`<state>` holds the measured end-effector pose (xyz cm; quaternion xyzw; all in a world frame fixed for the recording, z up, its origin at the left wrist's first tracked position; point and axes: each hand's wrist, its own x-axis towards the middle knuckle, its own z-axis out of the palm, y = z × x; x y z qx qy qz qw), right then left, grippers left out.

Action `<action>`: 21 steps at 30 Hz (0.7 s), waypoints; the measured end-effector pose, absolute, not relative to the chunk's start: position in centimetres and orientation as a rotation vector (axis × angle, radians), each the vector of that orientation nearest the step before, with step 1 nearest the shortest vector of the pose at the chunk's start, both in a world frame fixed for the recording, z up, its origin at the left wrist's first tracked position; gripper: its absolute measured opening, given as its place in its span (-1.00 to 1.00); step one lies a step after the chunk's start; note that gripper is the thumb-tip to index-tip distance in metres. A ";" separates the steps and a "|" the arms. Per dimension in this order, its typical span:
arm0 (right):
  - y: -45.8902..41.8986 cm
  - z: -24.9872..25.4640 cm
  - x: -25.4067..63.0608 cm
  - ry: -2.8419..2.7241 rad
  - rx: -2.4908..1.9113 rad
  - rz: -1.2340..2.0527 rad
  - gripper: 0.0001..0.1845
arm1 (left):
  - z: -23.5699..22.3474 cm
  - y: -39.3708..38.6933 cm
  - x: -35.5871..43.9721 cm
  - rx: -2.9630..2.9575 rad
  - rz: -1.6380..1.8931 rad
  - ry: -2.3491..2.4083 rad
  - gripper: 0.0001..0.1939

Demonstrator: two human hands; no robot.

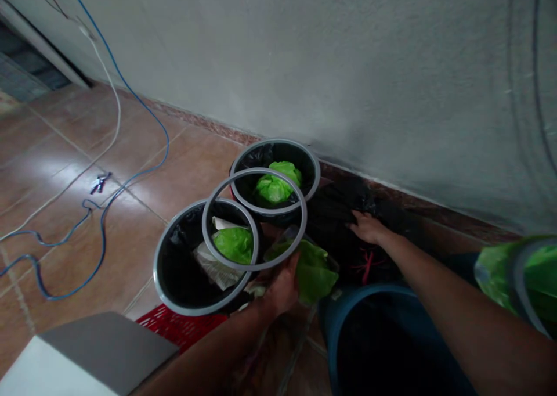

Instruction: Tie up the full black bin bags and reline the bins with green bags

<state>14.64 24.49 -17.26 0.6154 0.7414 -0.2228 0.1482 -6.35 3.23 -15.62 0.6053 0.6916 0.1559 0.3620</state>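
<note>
My left hand (285, 288) is closed on a loose grey plastic bin ring (209, 210), which is raised in front of two lined bins. A crumpled green plastic bag (317, 271) hangs right beside the same hand; I cannot tell whether the fingers hold it too. My right hand (369, 229) reaches onto a pile of black plastic bags (331, 210) by the wall, its fingers apart and touching the plastic. The front bin (161, 280) has a grey rim and holds green and whitish plastic. Another bin (315, 172), behind it, contains a green bag (278, 182).
A blue bin (337, 326) stands close in front of me. A green-lined bin (500, 268) is at right. Red slotted plastic (187, 324) and a white box (108, 349) lie lower left. Blue cable (103, 239) and keys-like metal items (100, 182) lie on the tiles.
</note>
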 end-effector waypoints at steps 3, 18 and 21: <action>23.0 -13.8 13.4 2.357 1.893 -0.332 -0.50 | -15.4 2.9 -6.7 1.607 0.440 1.802 -0.38; 16.9 -11.8 6.3 2.342 1.375 -1.022 -0.84 | -15.5 0.8 -5.9 1.997 0.326 1.570 -0.42; 17.7 -9.2 8.4 2.288 1.605 -1.472 -0.72 | -16.3 1.8 -5.5 2.190 0.094 1.416 -0.47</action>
